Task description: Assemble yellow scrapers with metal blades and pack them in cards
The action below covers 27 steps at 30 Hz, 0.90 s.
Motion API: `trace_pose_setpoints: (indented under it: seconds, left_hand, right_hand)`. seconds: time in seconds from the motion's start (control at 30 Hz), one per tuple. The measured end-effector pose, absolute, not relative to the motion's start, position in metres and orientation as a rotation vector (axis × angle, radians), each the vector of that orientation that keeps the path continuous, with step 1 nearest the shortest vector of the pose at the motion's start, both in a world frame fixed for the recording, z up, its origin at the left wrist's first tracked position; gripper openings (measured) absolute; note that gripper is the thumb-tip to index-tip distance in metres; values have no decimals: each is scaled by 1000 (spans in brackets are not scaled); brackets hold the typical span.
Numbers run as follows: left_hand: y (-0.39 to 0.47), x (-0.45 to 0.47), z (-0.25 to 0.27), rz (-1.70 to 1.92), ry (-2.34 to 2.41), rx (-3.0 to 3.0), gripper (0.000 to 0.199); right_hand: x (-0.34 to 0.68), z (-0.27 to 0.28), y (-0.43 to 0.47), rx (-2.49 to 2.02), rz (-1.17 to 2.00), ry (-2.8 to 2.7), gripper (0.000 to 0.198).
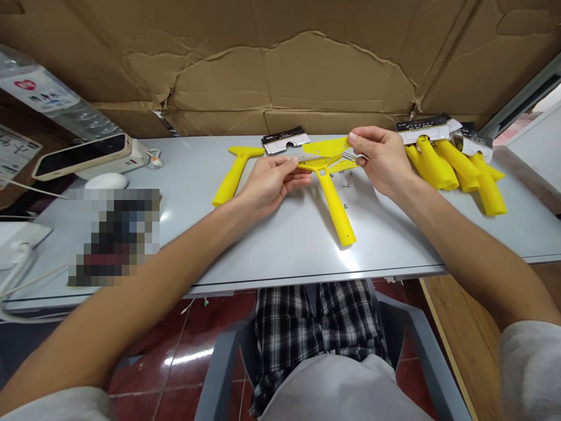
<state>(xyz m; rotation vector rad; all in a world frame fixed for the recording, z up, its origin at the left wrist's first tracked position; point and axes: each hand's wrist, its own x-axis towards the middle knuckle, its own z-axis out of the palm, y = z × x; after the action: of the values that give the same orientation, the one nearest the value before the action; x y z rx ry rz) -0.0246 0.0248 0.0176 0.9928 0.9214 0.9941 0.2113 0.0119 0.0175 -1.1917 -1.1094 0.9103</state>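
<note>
My left hand (pixel 272 182) pinches one end of the wide head of a yellow scraper handle (pixel 336 213), whose grip points toward me above the table. A thin grey metal strip (pixel 305 156) lies along that head by my left fingertips. My right hand (pixel 382 156) grips the end of a flat yellow plate (pixel 324 147) between thumb and forefinger, just above the head. A slim shiny metal piece (pixel 350 156) also sticks out of my right fingers; its kind is unclear. Several small screws (pixel 345 186) lie on the table behind the handle.
Another yellow handle (pixel 234 175) lies to the left, near black-and-white cards (pixel 286 139). Several yellow scrapers (pixel 460 169) with cards are piled at right. A phone (pixel 81 155), white mouse (pixel 106 180) and plastic bottles (pixel 56 96) stand left. Cardboard (pixel 280 64) backs the table (pixel 272 251).
</note>
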Motion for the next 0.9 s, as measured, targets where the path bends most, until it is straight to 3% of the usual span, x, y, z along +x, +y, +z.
trace_pose_setpoints:
  seconds: [0.9]
  left_hand:
    - [25, -29, 13, 939, 826, 1117, 14]
  right_hand:
    - [184, 21, -6, -1280, 870, -1151, 36]
